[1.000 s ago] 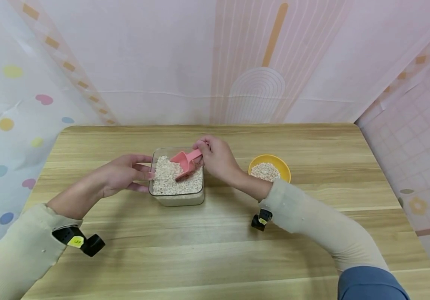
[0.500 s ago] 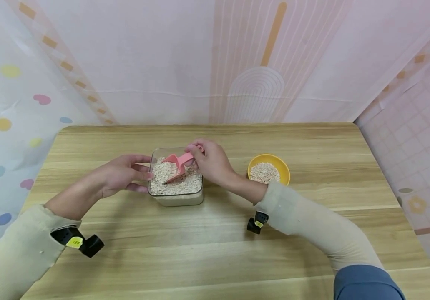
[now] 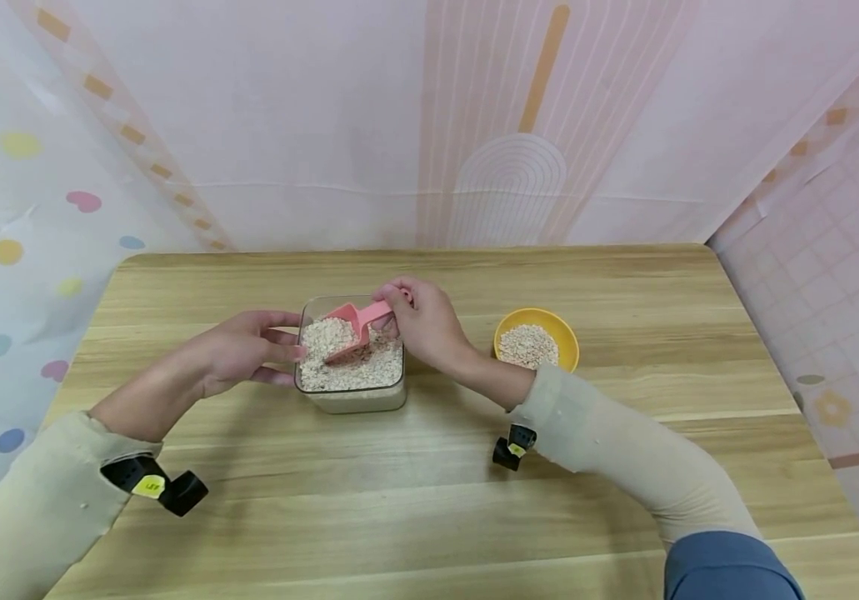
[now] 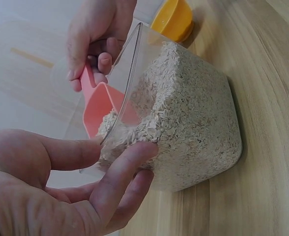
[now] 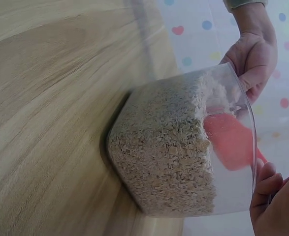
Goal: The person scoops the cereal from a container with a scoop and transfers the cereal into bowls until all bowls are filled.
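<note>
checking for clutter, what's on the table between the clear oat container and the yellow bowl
Only the right hand and its wrist; beneath them bare wood lies between the clear container and the yellow bowl, seen in the head view.

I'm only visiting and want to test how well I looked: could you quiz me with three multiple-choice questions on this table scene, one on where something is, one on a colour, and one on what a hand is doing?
1. Where does the yellow bowl stand?
A. To the right of the clear container
B. Inside the container
C. To the left of the container

2. What colour is the scoop?
A. Blue
B. Pink
C. Green

3. What is the left hand doing?
A. Holding the scoop
B. Lying flat on the table, far from everything
C. Touching the container's side with its fingers

Answers:
1. A: in the head view the bowl sits on the table beyond the right hand, apart from the container.
2. B: its pink blade dips into the grain.
3. C: the left wrist view shows fingertips against the clear wall, while the right hand pinches the scoop's handle.
</note>
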